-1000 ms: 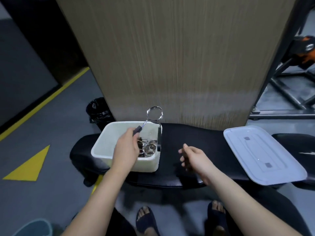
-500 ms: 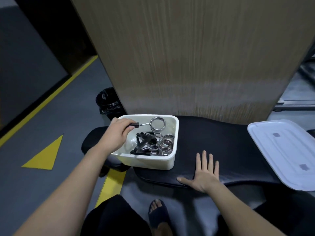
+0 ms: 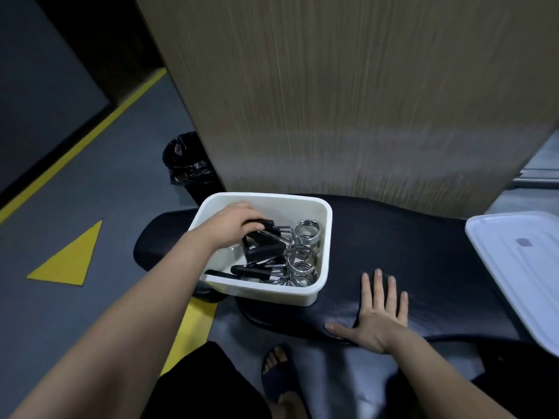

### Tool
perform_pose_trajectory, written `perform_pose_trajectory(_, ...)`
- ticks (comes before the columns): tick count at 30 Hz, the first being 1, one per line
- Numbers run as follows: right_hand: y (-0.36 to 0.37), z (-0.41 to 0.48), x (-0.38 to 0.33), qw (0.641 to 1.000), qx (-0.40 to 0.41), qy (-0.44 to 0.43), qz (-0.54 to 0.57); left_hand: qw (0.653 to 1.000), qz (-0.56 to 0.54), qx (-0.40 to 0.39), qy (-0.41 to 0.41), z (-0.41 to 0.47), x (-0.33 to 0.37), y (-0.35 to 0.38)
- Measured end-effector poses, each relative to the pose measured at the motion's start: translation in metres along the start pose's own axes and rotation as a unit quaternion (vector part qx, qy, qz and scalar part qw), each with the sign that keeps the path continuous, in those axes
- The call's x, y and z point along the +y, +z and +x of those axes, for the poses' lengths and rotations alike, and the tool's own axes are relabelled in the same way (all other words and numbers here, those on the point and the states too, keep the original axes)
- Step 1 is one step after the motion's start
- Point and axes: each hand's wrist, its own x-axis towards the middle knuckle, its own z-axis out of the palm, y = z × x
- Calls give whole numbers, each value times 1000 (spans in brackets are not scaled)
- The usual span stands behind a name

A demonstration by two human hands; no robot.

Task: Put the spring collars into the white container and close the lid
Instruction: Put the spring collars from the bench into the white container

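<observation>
The white container (image 3: pixel 321 276) stands open on the left part of a black padded bench (image 3: pixel 408 246). Inside lie several spring collars (image 3: pixel 298 258), chrome coils with black handles. My left hand (image 3: pixel 233 226) reaches down into the container and its fingers rest on the black handle of the topmost spring collar (image 3: pixel 305 229). My right hand (image 3: pixel 378 316) lies flat on the bench with fingers spread, holding nothing. The white lid (image 3: pixel 520 273) lies on the bench at the far right, partly cut off by the frame edge.
A tall wood-grain panel (image 3: pixel 348 95) rises directly behind the bench. A black bin with a bag (image 3: pixel 187 164) stands on the grey floor to the left. Yellow floor markings (image 3: pixel 65 258) lie at left. My sandalled foot (image 3: pixel 279 376) is below the bench.
My left hand has lowered the collar from above the rim down into the container among the others. My right hand has settled flat on the bench. The view has shifted left.
</observation>
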Motion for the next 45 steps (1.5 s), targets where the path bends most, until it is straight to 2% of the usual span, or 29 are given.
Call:
perform_pose_trajectory(3,0,0,0,1000,-1,-2,1,998,55,-6,-39,4,-6,5)
perform_pose_trajectory(7,-1,-1,-1,1000,-4,-3,1,996,32,48,-65,0,-5,12)
perform_pose_trajectory(11,-2,-3,-1,1000,-8,-2,1,972,-154,141,-111,-10,17,4)
perform_pose_trajectory(13,-3,-3,-1,1000,-7,-2,2,946,-275,109,-129,-20,30,-3)
perform_pose_trajectory(14,-3,-3,-2,1000,-7,-2,2,942,-296,87,-131,-24,35,-4)
perform_pose_trajectory(15,-3,-4,-2,1000,-7,-2,2,950,-282,69,-116,-28,39,-3)
perform_pose_trajectory(17,-4,-5,-1,1000,-7,-2,2,987,-134,76,-49,-32,41,5)
perform_pose_trajectory(19,-4,-6,-1,1000,-9,-1,1,993,-68,98,-14,-33,39,12)
perform_pose_trajectory(23,-5,-7,-2,1000,-9,-1,4,987,-89,117,-67,-37,34,16)
perform_pose_trajectory(27,-6,-9,-2,1000,-10,-1,6,968,-192,128,-96,-41,43,19)
perform_pose_trajectory(31,-6,-10,-1,1000,-13,-1,8,973,-155,150,-85,-51,48,16)
perform_pose_trajectory(34,-6,-10,-1,1000,-15,-1,5,967,-178,159,-94,-64,38,18)
perform_pose_trajectory(41,-6,-9,-2,1000,-14,2,3,970,-154,111,-154,-65,37,22)
perform_pose_trajectory(45,-6,-9,-1,1000,-15,1,1,977,-86,29,-192,-58,30,21)
